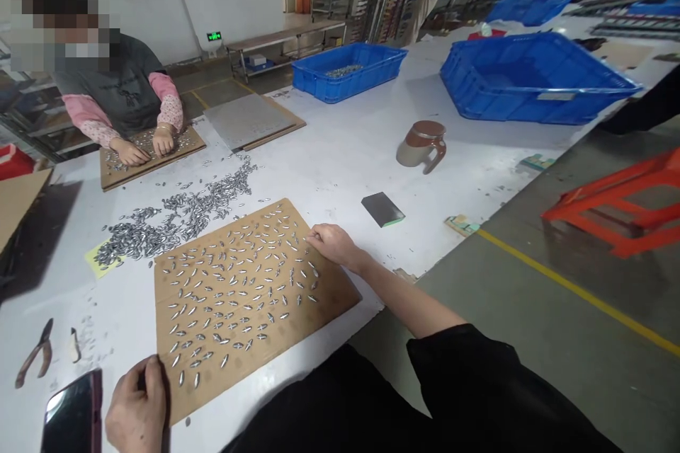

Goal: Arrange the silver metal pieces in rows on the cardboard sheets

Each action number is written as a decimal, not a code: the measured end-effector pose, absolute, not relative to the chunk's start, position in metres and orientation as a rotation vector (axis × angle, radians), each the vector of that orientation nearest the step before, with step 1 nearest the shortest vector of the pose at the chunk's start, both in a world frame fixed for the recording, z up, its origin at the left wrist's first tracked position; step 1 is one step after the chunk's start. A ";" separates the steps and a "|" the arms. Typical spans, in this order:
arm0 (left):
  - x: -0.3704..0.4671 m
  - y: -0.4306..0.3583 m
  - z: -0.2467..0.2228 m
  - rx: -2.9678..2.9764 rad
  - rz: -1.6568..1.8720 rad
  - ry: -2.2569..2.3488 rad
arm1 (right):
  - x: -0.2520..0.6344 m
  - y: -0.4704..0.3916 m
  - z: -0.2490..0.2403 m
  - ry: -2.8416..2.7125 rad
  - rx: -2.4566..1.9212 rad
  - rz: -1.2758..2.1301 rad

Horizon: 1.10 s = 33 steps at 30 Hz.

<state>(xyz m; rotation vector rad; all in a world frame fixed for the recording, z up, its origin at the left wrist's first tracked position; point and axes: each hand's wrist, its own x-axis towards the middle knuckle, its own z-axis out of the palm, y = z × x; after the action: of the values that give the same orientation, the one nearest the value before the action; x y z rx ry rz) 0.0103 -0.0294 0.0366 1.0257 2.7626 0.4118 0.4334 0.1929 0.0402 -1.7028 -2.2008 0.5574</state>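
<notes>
A brown cardboard sheet [329,290] lies before me on the white table, dotted with many small silvery spindle-shaped metal pieces [243,292] spaced apart. At its near left edge my left hand [137,403] is closed, thumb and fingers gripping the cardboard. My right hand [336,246] is closed at the right edge, with its fingertips curled on the board's border; the underside of the fingers is hidden. Just beyond the sheet, a loose heap of the same metal pieces [154,230] spreads across the table, partly over a yellow paper [97,262].
Pliers [38,354], a small knife [74,345] and a phone [73,414] lie at left. To the right are a dark block [382,209], a brown mug [422,145] and blue crates [531,78]. Across the table, a co-worker's hands [143,148] work over another board. An orange stool [616,205] stands right.
</notes>
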 end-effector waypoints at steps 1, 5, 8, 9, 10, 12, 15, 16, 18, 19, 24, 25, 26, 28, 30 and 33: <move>0.011 -0.029 0.037 1.024 0.413 2.764 | 0.430 0.195 0.042 -2.225 -1.745 0.534; 0.015 -0.029 0.040 1.028 0.417 2.775 | 0.415 0.204 0.043 -2.289 -1.843 0.480; 0.016 -0.029 0.041 1.028 0.442 2.788 | 0.415 0.206 0.042 -2.253 -1.807 0.510; 0.015 -0.029 0.041 1.027 0.446 2.790 | 0.419 0.203 0.042 -2.223 -1.784 0.517; 0.014 -0.029 0.040 1.028 0.447 2.790 | 0.423 0.199 0.041 -2.196 -1.747 0.517; 0.012 -0.029 0.037 1.039 0.431 2.784 | 0.434 0.184 0.039 -2.176 -1.643 0.516; 0.009 -0.030 0.033 1.061 0.413 2.782 | 0.446 0.151 0.033 -2.201 -1.526 0.618; 0.009 -0.030 0.032 1.066 0.419 2.784 | 0.446 0.139 0.031 -2.198 -1.533 0.663; 0.009 -0.029 0.031 1.069 0.435 2.785 | 0.444 0.121 0.027 -2.172 -1.606 0.689; 0.010 -0.029 0.032 1.070 0.444 2.786 | 0.441 0.115 0.025 -2.164 -1.652 0.669; 0.013 -0.030 0.037 1.132 0.487 2.784 | 0.430 0.107 0.029 -2.256 -1.783 0.506; 0.014 -0.030 0.037 1.153 0.497 2.780 | 0.430 0.108 0.031 -2.303 -1.795 0.457; 0.014 -0.030 0.038 1.170 0.509 2.779 | 0.431 0.107 0.033 -2.355 -1.802 0.399; 0.015 -0.031 0.038 1.185 0.535 2.786 | 0.432 0.105 0.037 -2.456 -1.796 0.285; 0.015 -0.031 0.038 1.176 0.555 2.793 | 0.434 0.100 0.038 -2.524 -1.759 0.209; 0.017 -0.032 0.039 1.148 0.560 2.785 | 0.435 0.094 0.036 -2.562 -1.702 0.202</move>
<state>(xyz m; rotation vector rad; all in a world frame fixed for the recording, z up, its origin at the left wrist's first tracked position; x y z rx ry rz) 0.0173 -0.0318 0.0393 1.1482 2.7851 0.5597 0.4354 0.0936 0.0357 -1.7021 -2.5619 0.2018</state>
